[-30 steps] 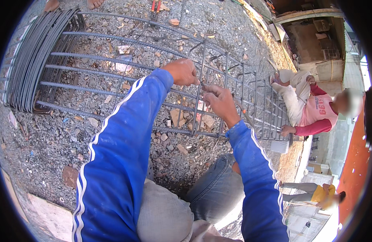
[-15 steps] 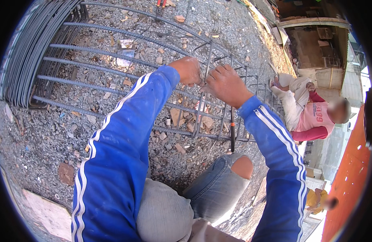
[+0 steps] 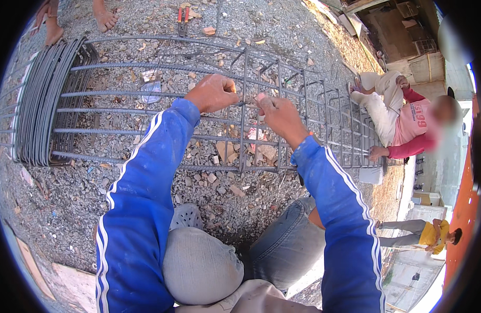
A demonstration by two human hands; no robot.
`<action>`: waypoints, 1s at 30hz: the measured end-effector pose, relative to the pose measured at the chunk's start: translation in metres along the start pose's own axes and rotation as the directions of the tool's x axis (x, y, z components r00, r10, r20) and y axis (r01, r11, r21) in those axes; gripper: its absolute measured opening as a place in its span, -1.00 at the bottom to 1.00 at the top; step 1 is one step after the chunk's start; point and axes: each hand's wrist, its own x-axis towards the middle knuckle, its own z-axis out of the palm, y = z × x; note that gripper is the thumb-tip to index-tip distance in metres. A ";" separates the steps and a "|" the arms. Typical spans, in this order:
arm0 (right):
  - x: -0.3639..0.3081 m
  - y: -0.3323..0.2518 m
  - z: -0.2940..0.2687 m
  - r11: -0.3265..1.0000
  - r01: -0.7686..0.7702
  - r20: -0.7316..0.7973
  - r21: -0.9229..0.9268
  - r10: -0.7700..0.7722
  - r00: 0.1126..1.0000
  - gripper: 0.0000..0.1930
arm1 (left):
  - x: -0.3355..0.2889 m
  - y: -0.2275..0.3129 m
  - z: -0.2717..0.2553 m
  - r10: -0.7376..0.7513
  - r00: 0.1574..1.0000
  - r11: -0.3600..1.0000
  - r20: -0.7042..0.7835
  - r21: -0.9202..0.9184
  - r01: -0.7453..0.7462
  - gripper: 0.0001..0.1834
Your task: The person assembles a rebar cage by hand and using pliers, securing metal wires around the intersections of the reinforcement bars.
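Observation:
A long cage of ribbed steel bars (image 3: pixel 131 66) and square stirrups (image 3: pixel 242 146) lies across the gravel in front of me. My left hand (image 3: pixel 213 94) is closed in a pinch just left of one stirrup. On that stirrup's other side, my right hand (image 3: pixel 283 119) is closed too, thumb against fingers. A short bit of thin tie wire (image 3: pixel 247 104) shows between the fingertips, where the stirrup crosses a long bar; its ends are hidden in the fingers. A dark tool is mostly hidden behind my right forearm.
Bunched stirrups (image 3: pixel 39 104) hang on the bars at left. Red-handled pliers (image 3: pixel 183 22) lie beyond the cage. Bare feet (image 3: pixel 106 20) stand at the far left. A person in pink (image 3: pixel 410 120) sits at the cage's right end; another in yellow (image 3: pixel 433 237) is farther off.
My hands have drawn slightly apart at the stirrup. The view has shifted, so bare feet now show at far left. The person in pink now has a hand lowered by the cage's end.

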 end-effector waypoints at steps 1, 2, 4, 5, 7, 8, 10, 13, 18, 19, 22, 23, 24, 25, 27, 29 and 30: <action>-0.017 0.006 -0.016 0.997 0.009 -0.010 0.076 -0.008 1.000 -0.53 | -0.006 0.002 0.003 0.119 0.990 0.993 -0.069 0.026 -0.117 -0.65; -0.036 0.010 -0.030 0.992 -0.041 -0.013 0.116 0.042 0.999 -0.51 | -0.010 0.006 0.006 0.166 0.980 0.983 -0.111 0.096 -0.156 -0.62; -0.086 0.020 -0.057 0.889 -0.008 0.012 0.457 0.003 1.000 -0.50 | -0.015 0.016 0.016 0.218 0.962 0.952 -0.166 0.252 -0.172 -0.55; -0.110 0.022 -0.063 0.878 0.022 -0.023 0.478 -0.013 1.000 -0.50 | -0.016 0.022 0.019 0.168 0.971 0.919 -0.168 0.383 -0.092 -0.50; -0.153 0.024 -0.068 0.867 0.179 -0.095 0.466 -0.152 0.984 -0.51 | -0.011 0.039 0.027 0.001 0.983 0.890 -0.185 0.449 0.084 -0.48; -0.168 0.025 -0.069 0.889 0.205 -0.103 0.410 -0.178 0.979 -0.52 | -0.008 0.049 0.030 -0.084 0.976 0.858 -0.203 0.483 0.174 -0.47; -0.195 0.032 -0.078 0.879 0.345 0.018 0.329 -0.371 0.928 -0.57 | 0.000 0.067 0.033 -0.139 0.969 0.743 -0.205 0.626 0.239 -0.45; -0.219 0.047 -0.079 0.809 0.534 0.035 0.244 -0.558 0.829 -0.57 | 0.017 0.087 0.034 -0.253 0.952 0.641 -0.174 0.706 0.300 -0.41; -0.245 0.080 -0.087 0.720 0.634 0.053 0.282 -0.672 0.739 -0.61 | 0.033 0.091 0.047 -0.520 0.846 0.385 -0.117 0.852 0.355 -0.32; -0.250 0.084 -0.092 0.695 0.662 0.037 0.282 -0.697 0.716 -0.61 | 0.034 0.091 0.050 -0.494 0.865 0.327 -0.092 0.902 0.283 -0.40; -0.260 0.090 -0.108 0.550 0.787 -0.053 0.280 -0.809 0.585 -0.62 | 0.034 0.093 0.052 -0.577 0.816 0.265 0.021 0.950 0.163 -0.74; -0.262 0.093 -0.114 0.508 0.812 -0.082 0.288 -0.831 0.550 -0.62 | 0.035 0.093 0.053 -0.582 0.813 0.276 0.004 0.941 0.193 -0.81; -0.264 0.097 -0.119 0.486 0.825 -0.077 0.289 -0.847 0.526 -0.63 | 0.038 0.093 0.053 -0.660 0.744 0.133 0.105 0.991 -0.023 -0.82; -0.264 0.100 -0.123 0.449 0.840 -0.101 0.306 -0.862 0.497 -0.65 | 0.042 0.092 0.055 -0.657 0.751 0.137 0.068 0.990 0.030 -0.81; -0.263 0.112 -0.129 0.401 0.866 -0.212 0.299 -0.857 0.470 -0.66 | 0.045 0.090 0.062 -0.697 0.716 0.112 -0.044 0.979 0.169 -0.80; -0.263 0.124 -0.132 0.371 0.885 -0.237 0.282 -0.867 0.438 -0.67 | 0.045 0.090 0.068 -0.547 0.833 0.040 -0.083 0.991 0.125 -0.80; -0.263 0.129 -0.134 0.354 0.894 -0.252 0.275 -0.871 0.423 -0.67 | 0.045 0.091 0.070 -0.509 0.856 -0.005 -0.094 0.994 0.107 -0.79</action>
